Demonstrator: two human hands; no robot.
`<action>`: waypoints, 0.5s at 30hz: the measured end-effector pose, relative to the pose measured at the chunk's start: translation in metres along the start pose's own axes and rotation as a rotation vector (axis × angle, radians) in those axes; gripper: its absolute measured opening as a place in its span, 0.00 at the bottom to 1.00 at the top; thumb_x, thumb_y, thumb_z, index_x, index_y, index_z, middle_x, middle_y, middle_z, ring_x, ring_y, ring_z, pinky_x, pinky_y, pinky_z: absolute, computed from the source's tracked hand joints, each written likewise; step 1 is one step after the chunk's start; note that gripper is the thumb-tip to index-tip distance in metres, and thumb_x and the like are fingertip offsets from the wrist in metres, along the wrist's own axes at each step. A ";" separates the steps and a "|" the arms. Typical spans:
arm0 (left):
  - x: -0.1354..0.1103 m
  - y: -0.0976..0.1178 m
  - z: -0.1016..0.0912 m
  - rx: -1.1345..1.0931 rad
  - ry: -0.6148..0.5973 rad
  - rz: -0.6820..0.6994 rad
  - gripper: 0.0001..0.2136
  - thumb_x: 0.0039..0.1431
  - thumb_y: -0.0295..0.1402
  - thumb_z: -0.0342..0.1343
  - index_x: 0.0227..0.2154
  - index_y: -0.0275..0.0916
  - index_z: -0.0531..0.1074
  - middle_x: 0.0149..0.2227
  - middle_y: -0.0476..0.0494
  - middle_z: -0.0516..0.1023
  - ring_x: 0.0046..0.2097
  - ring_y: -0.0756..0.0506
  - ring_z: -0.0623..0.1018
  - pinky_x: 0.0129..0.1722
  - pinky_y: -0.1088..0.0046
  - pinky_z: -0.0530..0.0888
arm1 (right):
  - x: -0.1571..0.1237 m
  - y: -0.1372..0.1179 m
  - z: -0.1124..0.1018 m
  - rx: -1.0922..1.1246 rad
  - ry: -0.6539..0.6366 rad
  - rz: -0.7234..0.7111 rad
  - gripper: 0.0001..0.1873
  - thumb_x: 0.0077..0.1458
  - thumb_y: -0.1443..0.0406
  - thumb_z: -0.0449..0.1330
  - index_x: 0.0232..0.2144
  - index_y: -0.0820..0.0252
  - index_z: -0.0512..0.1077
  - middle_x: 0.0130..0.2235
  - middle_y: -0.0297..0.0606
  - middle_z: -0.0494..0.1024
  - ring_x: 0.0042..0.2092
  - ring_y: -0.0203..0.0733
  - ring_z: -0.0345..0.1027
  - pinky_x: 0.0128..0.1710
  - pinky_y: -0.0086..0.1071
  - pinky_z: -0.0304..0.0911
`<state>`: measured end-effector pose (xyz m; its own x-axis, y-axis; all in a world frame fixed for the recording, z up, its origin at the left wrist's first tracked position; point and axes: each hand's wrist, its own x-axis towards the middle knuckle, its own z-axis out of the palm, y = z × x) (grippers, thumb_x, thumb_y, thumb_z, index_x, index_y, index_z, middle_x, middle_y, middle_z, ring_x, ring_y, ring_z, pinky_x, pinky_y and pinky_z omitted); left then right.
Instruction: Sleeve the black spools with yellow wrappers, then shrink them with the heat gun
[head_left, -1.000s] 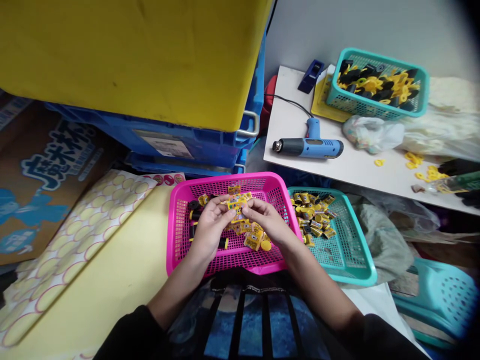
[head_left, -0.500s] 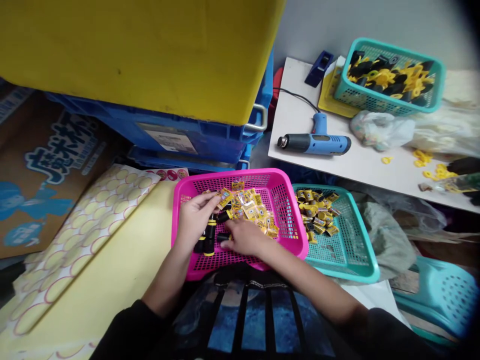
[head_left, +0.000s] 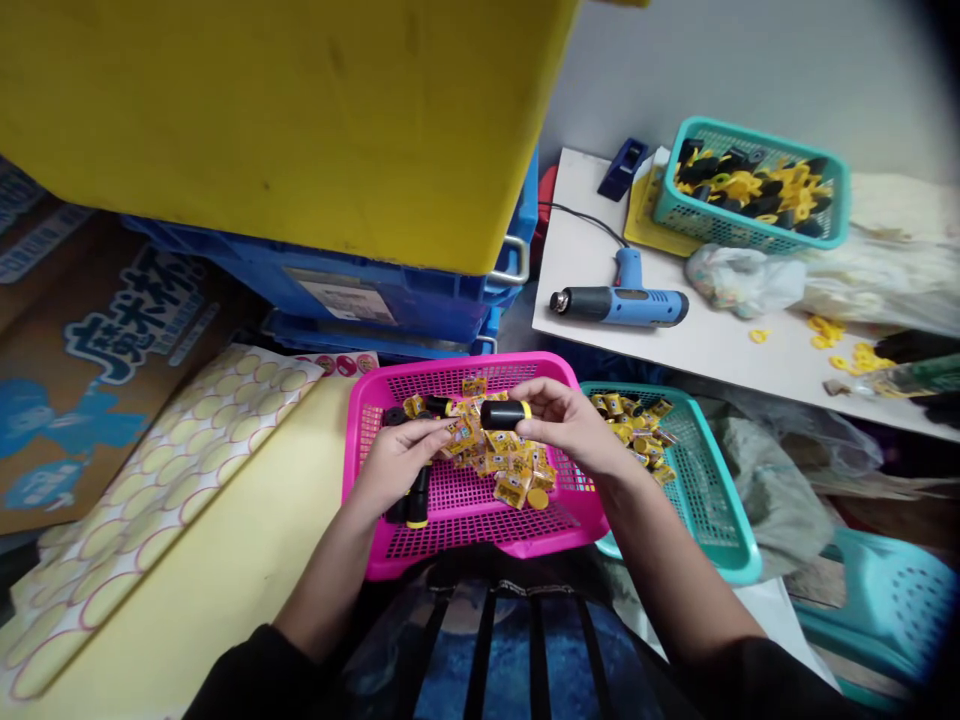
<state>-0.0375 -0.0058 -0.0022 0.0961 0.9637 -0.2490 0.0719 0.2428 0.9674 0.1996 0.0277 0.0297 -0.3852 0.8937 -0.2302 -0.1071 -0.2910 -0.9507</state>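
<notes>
A pink basket rests on my lap and holds several small yellow printed packets and a few black cylinders with yellow ends. My right hand is closed on one black cylinder, held level above the packets. My left hand hovers at the basket's left side with fingers pinched on a small yellow packet, its tips close to the cylinder. More black cylinders lie under my left wrist.
A teal basket with wrapped yellow pieces sits right of the pink one. On the white table lie a blue heat gun, a plastic bag and a teal basket of black and yellow parts. Blue and yellow crates stand ahead; sticker sheets lie left.
My right hand rose from the basket floor holding a black cylinder. My left hand moved right from the basket's left side toward it with a yellow packet.
</notes>
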 end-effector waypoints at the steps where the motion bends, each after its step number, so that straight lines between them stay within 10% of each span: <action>1: 0.000 0.000 0.001 0.005 -0.001 0.012 0.15 0.51 0.42 0.61 0.39 0.39 0.80 0.40 0.42 0.83 0.37 0.43 0.82 0.40 0.68 0.78 | 0.001 0.001 0.001 0.001 -0.024 0.017 0.19 0.40 0.64 0.72 0.37 0.56 0.73 0.34 0.31 0.77 0.34 0.33 0.71 0.37 0.30 0.66; 15: 0.000 0.004 0.008 -0.013 -0.062 -0.020 0.17 0.52 0.44 0.61 0.41 0.40 0.80 0.42 0.42 0.82 0.44 0.42 0.81 0.47 0.66 0.77 | -0.003 0.011 0.002 -0.235 -0.035 0.039 0.19 0.40 0.62 0.71 0.37 0.61 0.74 0.30 0.33 0.74 0.31 0.34 0.66 0.34 0.32 0.63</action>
<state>-0.0290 -0.0056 0.0017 0.1563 0.9501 -0.2700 0.0614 0.2635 0.9627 0.1981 0.0212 0.0204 -0.4168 0.8696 -0.2646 0.1230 -0.2345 -0.9643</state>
